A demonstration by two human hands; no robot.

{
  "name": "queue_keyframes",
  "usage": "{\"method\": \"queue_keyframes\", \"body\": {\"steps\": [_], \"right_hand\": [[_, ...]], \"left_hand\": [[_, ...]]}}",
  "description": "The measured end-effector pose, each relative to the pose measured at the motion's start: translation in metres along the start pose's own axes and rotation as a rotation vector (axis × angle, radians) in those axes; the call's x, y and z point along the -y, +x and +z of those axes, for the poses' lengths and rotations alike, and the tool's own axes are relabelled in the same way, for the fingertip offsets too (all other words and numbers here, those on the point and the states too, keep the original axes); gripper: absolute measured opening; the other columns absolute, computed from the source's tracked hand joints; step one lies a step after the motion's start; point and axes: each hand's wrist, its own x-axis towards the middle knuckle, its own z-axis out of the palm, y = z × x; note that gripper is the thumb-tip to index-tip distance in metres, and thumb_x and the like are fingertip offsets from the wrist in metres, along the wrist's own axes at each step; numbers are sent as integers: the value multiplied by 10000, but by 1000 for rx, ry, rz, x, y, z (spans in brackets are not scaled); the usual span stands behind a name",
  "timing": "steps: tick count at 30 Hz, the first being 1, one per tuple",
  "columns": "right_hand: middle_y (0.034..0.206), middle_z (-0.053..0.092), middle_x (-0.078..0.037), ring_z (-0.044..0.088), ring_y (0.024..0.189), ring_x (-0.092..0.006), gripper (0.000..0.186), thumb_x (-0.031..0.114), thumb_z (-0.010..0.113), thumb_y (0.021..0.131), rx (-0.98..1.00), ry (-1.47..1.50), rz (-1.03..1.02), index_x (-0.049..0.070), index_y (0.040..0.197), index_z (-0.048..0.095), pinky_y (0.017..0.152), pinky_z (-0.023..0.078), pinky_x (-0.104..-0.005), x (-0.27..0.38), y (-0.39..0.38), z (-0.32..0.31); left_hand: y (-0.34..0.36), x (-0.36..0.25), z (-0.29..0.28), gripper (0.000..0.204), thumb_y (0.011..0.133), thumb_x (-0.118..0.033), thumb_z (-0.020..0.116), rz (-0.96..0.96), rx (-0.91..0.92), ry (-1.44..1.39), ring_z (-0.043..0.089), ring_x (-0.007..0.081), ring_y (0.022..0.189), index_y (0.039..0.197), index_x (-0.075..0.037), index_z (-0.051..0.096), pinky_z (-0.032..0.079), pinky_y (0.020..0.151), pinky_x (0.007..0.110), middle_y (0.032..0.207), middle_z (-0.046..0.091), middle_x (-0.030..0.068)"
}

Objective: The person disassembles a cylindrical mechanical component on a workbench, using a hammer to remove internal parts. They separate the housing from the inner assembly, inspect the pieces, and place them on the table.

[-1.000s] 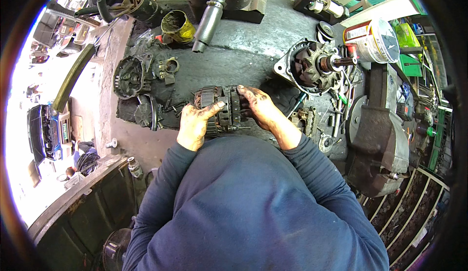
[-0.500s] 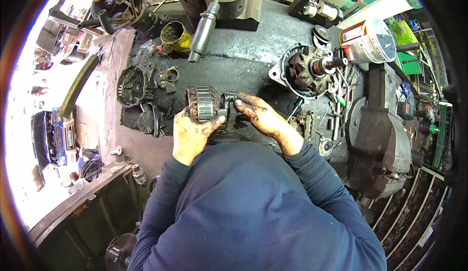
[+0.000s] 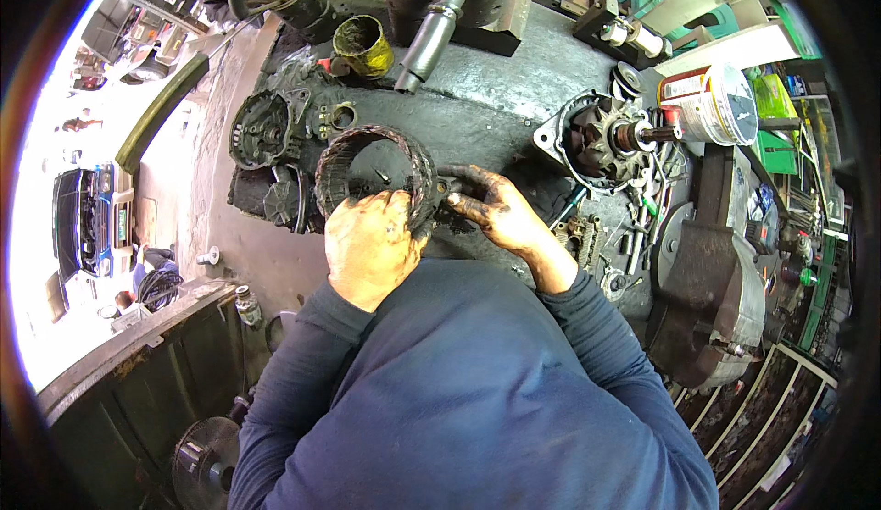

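A wire-wound stator ring from an alternator stands tilted on the bench, its round opening facing up. My left hand grips the near edge of the ring, fingers curled over the rim. Close against the ring's right side is a dark metal part, mostly hidden. My right hand has its blackened fingers and thumb closed around that part. To the right lies an alternator housing with its finned rotor and shaft upright.
An open end housing and a smaller dark part lie left. Behind stand a yellow can and a long grey tool. A white bucket, loose wrenches and a bulky dark machine are right.
The stator ring has turned so its opening faces up, and my left hand now curls over its rim. My right hand has moved slightly right in the picture. The whole view has shifted a little.
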Motion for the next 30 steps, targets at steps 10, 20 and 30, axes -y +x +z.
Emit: {"method": "queue_keyframes", "body": {"steps": [10, 20, 30], "right_hand": [[1134, 747, -158, 668, 1004, -197, 321, 136, 673, 996, -101, -286, -59, -31, 1269, 655, 929, 523, -351, -30, 4, 3], [1117, 729, -187, 665, 1010, -222, 264, 154, 629, 1026, -199, -174, -44, -35, 1209, 658, 929, 515, -367, -79, 2, 3], [1148, 729, -196, 662, 1063, -219, 298, 151, 616, 1032, -181, -247, -16, -45, 1254, 646, 959, 509, -368, -66, -1, 3]], "left_hand": [[6, -1, 24, 480, 741, -340, 832, -98, 303, -8, 709, 293, 894, 1086, -46, 673, 532, 779, 450, 886, 720, 119], [9, 2, 52, 579, 705, -370, 860, -81, 378, 3, 720, 275, 868, 1146, -44, 676, 548, 779, 405, 886, 726, 104], [14, 3, 49, 579, 681, -354, 879, -110, 380, -43, 720, 314, 847, 1096, -5, 675, 558, 769, 417, 893, 725, 143]]}}
